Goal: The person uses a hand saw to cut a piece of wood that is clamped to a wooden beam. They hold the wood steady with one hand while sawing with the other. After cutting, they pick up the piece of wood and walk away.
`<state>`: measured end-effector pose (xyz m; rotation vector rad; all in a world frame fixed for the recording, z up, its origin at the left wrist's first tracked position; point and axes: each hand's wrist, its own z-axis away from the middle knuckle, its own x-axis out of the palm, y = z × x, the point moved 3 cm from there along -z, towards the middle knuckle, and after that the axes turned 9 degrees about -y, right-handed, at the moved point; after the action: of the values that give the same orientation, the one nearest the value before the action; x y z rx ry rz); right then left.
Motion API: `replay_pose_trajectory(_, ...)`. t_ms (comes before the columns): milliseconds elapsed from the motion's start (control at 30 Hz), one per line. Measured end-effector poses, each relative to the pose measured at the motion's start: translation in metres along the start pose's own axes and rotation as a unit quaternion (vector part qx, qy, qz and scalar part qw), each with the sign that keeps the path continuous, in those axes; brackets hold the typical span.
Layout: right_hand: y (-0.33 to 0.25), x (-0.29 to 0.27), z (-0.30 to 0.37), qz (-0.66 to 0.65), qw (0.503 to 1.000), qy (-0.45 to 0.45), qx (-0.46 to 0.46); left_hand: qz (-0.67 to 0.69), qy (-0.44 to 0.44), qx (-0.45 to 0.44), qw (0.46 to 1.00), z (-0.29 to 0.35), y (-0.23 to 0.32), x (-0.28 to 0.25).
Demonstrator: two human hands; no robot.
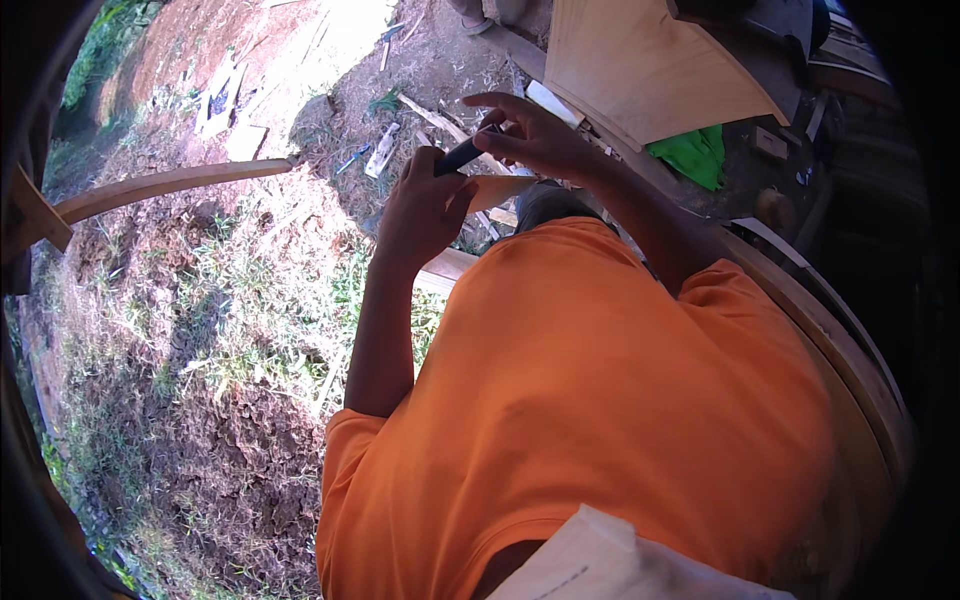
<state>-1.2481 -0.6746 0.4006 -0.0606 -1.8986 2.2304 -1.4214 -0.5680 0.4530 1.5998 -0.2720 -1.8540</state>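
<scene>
A short, dark, bar-shaped object (459, 157) is between my two hands, in front of my orange shirt. My left hand (422, 208) is closed around its left end, with the thumb along the near side. At the other end, my right hand (530, 142) grips it between thumb and bent fingers, while the index finger reaches out to the left. Its exact kind cannot be made out, since the fingers cover much of it. Just below the hands, a pale piece of wood (497, 190) shows beside my dark-clothed leg (550, 204).
A large plywood sheet (650, 75) leans at the upper right, above a bright green cloth (692, 157). Wood offcuts (382, 150) and a thin blue item (352, 159) litter the ground. A curved wooden beam (180, 181) juts in from the left over grass and soil.
</scene>
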Motion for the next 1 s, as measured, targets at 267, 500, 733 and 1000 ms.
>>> replay_pose_trajectory(267, 0.022, -0.043, -0.048, -0.017, 0.994, 0.069, 0.077, -0.13, 0.034, 0.017, 0.991, -0.026, -0.028, -0.041)
replay_pose_trajectory(500, 0.004, -0.067, -0.028, -0.182, 0.966, 0.181, 0.019, 0.032, 0.175, 0.002, 0.984, -0.008, -0.111, -0.096)
replay_pose_trajectory(733, -0.046, 0.003, -0.055, -0.147, 0.958, 0.237, -0.064, 0.075, 0.106, 0.067, 0.989, -0.052, -0.16, -0.176)
replay_pose_trajectory(1000, -0.068, 0.113, -0.059, -0.094, 0.93, 0.352, -0.045, -0.007, -0.077, 0.231, 0.97, -0.086, -0.225, -0.192)
